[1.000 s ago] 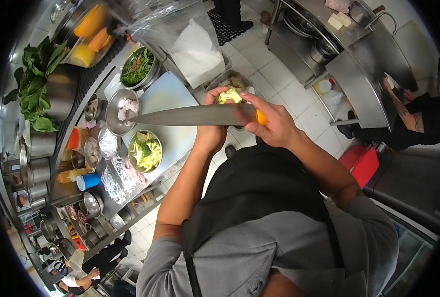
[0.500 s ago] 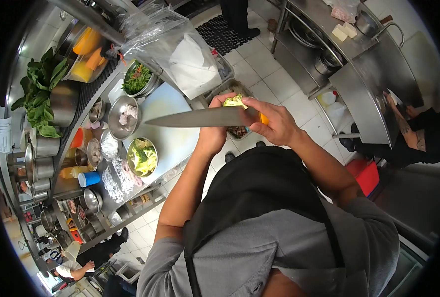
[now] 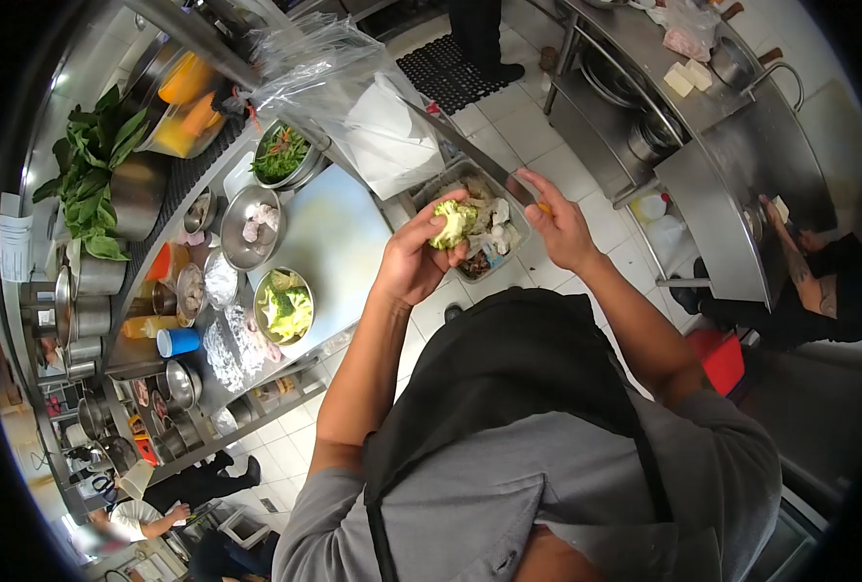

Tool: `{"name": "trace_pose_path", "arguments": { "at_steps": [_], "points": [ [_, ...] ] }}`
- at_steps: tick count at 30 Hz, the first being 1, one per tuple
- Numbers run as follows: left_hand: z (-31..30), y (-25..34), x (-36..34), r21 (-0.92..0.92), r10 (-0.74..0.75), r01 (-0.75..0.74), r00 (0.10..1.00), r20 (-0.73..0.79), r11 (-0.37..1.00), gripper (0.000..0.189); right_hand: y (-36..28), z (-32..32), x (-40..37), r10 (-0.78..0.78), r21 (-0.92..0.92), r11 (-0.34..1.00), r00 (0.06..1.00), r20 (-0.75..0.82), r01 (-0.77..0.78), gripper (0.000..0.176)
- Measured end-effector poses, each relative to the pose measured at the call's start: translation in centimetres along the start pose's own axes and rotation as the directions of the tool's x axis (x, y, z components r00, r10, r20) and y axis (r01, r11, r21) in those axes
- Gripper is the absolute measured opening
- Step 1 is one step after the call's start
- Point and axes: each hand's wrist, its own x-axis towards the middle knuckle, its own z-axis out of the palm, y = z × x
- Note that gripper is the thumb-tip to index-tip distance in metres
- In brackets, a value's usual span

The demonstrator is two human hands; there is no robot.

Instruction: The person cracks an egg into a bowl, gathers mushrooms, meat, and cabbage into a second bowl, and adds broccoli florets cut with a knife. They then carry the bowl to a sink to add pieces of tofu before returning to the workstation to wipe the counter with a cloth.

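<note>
My left hand (image 3: pixel 412 254) is closed around a piece of broccoli (image 3: pixel 454 224), its pale cut side showing. To the right is my right hand (image 3: pixel 565 233), wrapped round a knife handle (image 3: pixel 544 208), of which only a small yellow part shows. The blade is turned nearly edge-on and is hard to make out. Below and beyond both hands sits a plastic bin (image 3: pixel 520 233) holding food scraps. Left of my left hand lies a pale cutting board (image 3: pixel 348 233). A metal bowl of cut broccoli (image 3: pixel 283 307) stands at the board's near-left edge.
A steel bowl (image 3: pixel 242 254) with pale raw meat pieces and a bowl of cut greens (image 3: pixel 280 155) stand by the board. A plastic bag (image 3: pixel 382 126) hangs beyond it. Another person's arm (image 3: pixel 801 272) is at the steel counter (image 3: pixel 731 184) on the right. Someone stands at the back.
The knife blade, broadside over the board before, has swung away to the right with my right hand. My hands have moved apart; the broccoli stays in my left, now more in view.
</note>
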Motion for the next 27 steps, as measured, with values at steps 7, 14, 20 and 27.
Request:
{"name": "trace_pose_path", "arguments": {
  "at_steps": [7, 14, 20, 27],
  "points": [
    [-2.2, -1.8, 1.4, -0.169, -0.051, 0.007, 0.964, -0.261, 0.986, 0.042, -0.8, 1.7, -0.4, -0.025, 0.093, 0.995, 0.996, 0.081, 0.017, 0.057],
    [-1.1, -1.7, 0.6, -0.059, 0.073, -0.082, 0.988, -0.133, 0.995, 0.036, -1.8, 2.1, -0.7, -0.006, 0.072, 0.997, 0.985, 0.172, -0.006, 0.058],
    [-0.8, -1.4, 0.0, 0.079, 0.156, -0.147, 0.98, -0.121, 0.986, 0.031, -3.8, 2.1, -0.8, -0.075, 0.081, 0.995, 0.979, 0.19, 0.06, 0.06],
    [-1.0, -2.4, 0.0, -0.004, 0.287, -0.289, 0.951, -0.113, 0.957, 0.031, -4.8, 3.1, -0.6, -0.224, -0.004, 0.973, 0.957, 0.184, 0.229, 0.062]
  ]
}}
